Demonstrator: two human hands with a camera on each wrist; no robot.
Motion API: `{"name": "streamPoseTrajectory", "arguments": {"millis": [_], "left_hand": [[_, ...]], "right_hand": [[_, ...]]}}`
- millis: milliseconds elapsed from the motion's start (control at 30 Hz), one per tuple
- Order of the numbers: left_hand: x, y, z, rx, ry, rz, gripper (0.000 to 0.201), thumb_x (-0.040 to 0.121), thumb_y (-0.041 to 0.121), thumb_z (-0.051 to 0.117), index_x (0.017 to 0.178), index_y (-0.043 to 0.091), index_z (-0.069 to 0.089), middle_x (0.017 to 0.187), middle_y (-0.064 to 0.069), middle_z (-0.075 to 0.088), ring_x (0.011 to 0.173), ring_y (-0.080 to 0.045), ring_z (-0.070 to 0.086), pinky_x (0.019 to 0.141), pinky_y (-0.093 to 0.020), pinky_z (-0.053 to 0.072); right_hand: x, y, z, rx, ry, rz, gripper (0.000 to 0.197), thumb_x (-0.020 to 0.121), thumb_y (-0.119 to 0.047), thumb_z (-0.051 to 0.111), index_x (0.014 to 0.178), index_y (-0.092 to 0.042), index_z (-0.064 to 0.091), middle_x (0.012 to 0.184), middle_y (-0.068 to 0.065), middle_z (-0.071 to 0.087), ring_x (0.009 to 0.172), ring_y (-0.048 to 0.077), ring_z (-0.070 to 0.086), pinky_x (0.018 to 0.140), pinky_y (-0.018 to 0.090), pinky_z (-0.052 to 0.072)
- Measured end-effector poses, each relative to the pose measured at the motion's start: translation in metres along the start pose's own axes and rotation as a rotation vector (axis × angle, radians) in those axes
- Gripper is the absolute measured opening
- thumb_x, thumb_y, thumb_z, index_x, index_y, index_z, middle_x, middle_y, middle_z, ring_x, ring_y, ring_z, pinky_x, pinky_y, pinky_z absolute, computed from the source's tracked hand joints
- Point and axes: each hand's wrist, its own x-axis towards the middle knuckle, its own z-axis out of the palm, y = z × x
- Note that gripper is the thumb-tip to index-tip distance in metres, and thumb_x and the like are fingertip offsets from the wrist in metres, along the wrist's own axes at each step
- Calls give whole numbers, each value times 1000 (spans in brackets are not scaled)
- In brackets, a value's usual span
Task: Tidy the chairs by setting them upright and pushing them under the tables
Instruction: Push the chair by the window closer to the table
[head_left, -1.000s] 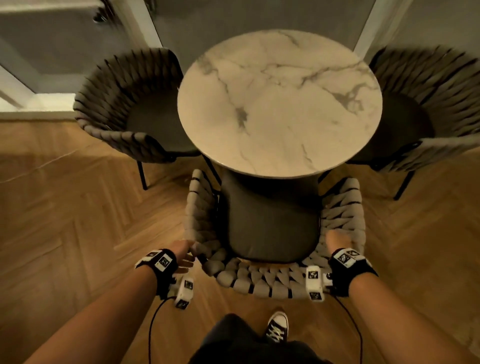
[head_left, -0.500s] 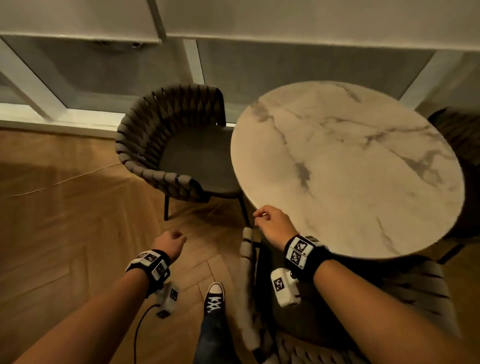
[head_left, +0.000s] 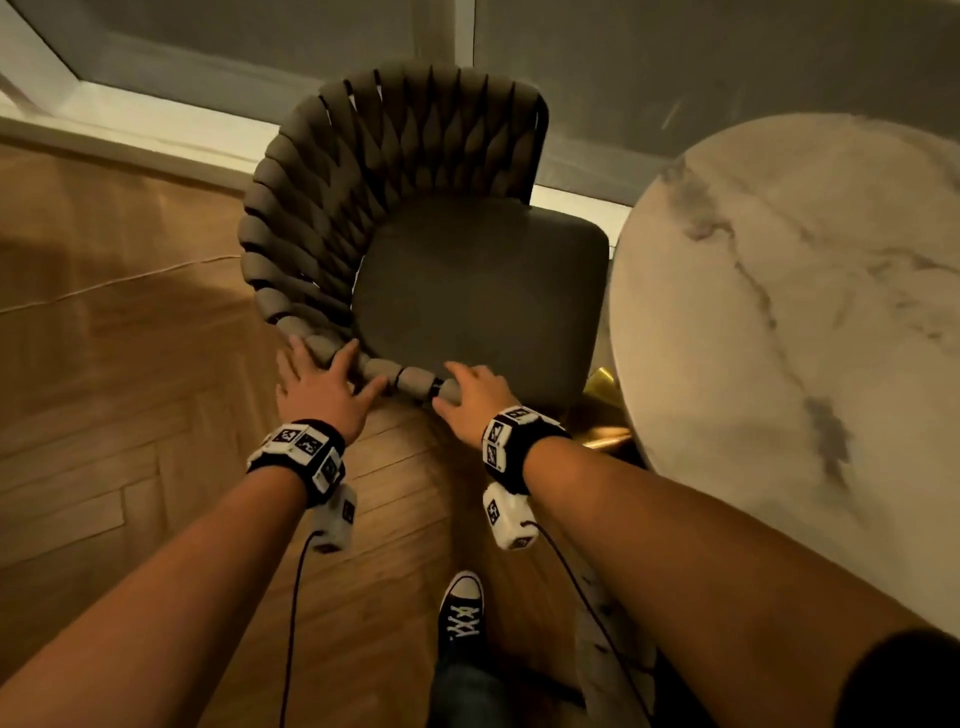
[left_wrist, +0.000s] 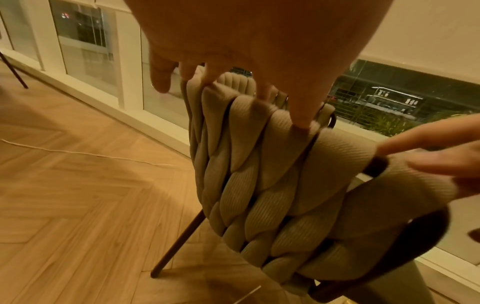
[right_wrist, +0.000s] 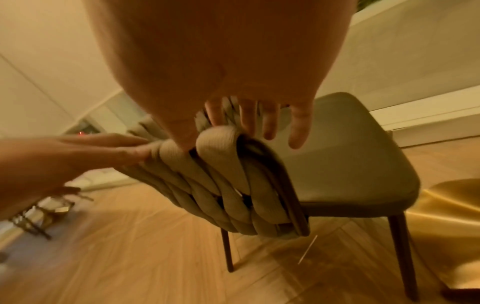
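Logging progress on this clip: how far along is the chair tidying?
Done: the chair stands upright on its legs. In hand: the left hand and right hand rest on its woven arm, fingers fairly straight. Left: its seat sits beside the table, not under it.

Grey-beige chair with woven padded-rope wraparound back, dark grey seat cushion and thin dark metal legs (head_left: 415, 218) stood upright on its legs on the herringbone wood floor. Its seat front edge sat just beside the round white marble-top table (head_left: 800, 332), not tucked under. The chair's back faced the window side, and the near armrest end pointed toward the camera.
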Motion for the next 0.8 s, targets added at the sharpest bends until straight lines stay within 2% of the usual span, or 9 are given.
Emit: {"name": "streamPoseTrajectory", "arguments": {"millis": [100,167,233,467,600,800], "left_hand": [[7,-5,14,-57,38,46,63,91,66,44,149,42,34,164,-24,-12,152,-44,0,119,-59,24],[9,-7,19,-79,67,59,61,92,63,46,148,40,37,163,-27,-11,152,-45,2,120,-57,24],[10,-6,20,-86,62,55,60,92,61,47,147,39,39,163,-28,-10,152,-45,1,121,-56,21],[-12,1,23,-72,37,54,62,91,63,49,146,36,43,163,-31,-8,152,-46,0,123,-53,17],[-30,9,36,-82,29,64,60,91,60,52,146,36,44,162,-33,-7,151,-47,4,123,-54,19],[-25,21,37,-125,33,48,56,92,54,55,144,38,44,163,-27,-13,153,-41,1,124,-50,13]], "right_hand": [[24,-9,13,-87,-75,14,60,94,-53,52,146,-28,35,144,14,43,129,40,44,104,58,43],[28,-11,13,-113,-60,15,54,95,-53,53,137,-21,43,136,16,48,122,40,50,100,57,46],[26,-11,12,-126,-46,16,51,96,-52,52,133,-18,44,132,17,50,117,40,54,97,55,48],[2,0,16,-170,-42,43,49,97,-50,49,133,-17,41,132,19,49,119,40,51,92,52,46],[-13,17,23,-156,-42,58,47,97,-51,49,131,-19,42,131,19,47,118,39,50,92,51,46],[-10,23,18,-144,-9,60,44,97,-51,49,127,-20,43,128,17,48,117,38,49,92,50,47]]}}
